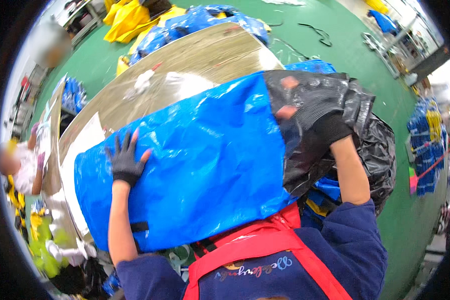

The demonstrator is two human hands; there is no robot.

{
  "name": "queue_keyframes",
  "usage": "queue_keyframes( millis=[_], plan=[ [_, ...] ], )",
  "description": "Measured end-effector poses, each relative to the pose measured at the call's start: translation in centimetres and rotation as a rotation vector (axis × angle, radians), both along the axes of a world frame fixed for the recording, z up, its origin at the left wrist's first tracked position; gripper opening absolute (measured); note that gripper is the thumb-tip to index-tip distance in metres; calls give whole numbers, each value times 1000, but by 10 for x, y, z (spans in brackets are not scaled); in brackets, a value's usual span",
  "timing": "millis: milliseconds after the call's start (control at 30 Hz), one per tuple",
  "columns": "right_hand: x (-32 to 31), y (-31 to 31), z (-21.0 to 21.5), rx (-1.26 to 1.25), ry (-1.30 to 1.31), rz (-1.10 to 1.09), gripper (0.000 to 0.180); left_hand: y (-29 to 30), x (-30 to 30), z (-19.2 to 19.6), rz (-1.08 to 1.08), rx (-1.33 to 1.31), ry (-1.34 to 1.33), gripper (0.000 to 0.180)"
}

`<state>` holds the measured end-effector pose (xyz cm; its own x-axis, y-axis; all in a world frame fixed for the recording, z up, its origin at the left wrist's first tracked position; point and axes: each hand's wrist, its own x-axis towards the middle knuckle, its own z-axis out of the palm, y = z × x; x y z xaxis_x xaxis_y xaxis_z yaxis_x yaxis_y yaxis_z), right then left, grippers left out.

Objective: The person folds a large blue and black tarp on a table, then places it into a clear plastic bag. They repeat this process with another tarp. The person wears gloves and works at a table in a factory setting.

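A large, bulging blue woven-plastic bag point(200, 160) lies across the near edge of a long wooden worktable point(210, 52), close against the person's chest. Its right end sits inside the mouth of a crinkled black plastic sack point(365, 145), which wraps around that end and hangs off the table's side. What fills the blue bag cannot be seen; its skin is taut and shiny.

The left hand point(125, 160), in a dark knitted glove with open fingertips, lies flat on the bag's left part, fingers spread wide and pressing on the blue surface without gripping anything. The bare forearm runs up from the lower edge, the dark blue sleeve pushed to the elbow. The right hand point(310, 105), gloved the same way, is curled over the rim of the black sack where it meets the blue bag, fingers closed on the black film.

A red apron strap point(265, 240) crosses the person's chest. Beyond the table, more blue and yellow bags point(135, 20) lie heaped on the green floor point(345, 60).
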<state>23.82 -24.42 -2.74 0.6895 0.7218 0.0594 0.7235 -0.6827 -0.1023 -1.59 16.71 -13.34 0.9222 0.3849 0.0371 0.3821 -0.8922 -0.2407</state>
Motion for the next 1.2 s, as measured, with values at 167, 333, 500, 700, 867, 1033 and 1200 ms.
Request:
queue_keyframes(
  millis=[167,333,500,700,867,1033,1200],
  plan=[
    [80,-167,-237,558,440,-686,71,47,-82,-97,331,129,11,72],
    [27,-157,-149,725,-5,-497,46,20,-45,-43,250,-14,124,68],
    [-112,-159,-121,672,-99,227,73,-159,61,8,-747,-344,-24,62],
    [-125,-146,-142,196,-345,226,40,-163,92,-51,-661,-207,-17,65],
    [-73,-104,-107,271,-345,260,58,-132,109,-66,-541,-139,-57,61],
    [-104,-97,-169,269,-397,295,50,-130,109,-60,-553,-152,-32,60],
    [-107,-92,-128,486,-327,282,43,-158,155,4,-555,-510,64,53]
  ],
)
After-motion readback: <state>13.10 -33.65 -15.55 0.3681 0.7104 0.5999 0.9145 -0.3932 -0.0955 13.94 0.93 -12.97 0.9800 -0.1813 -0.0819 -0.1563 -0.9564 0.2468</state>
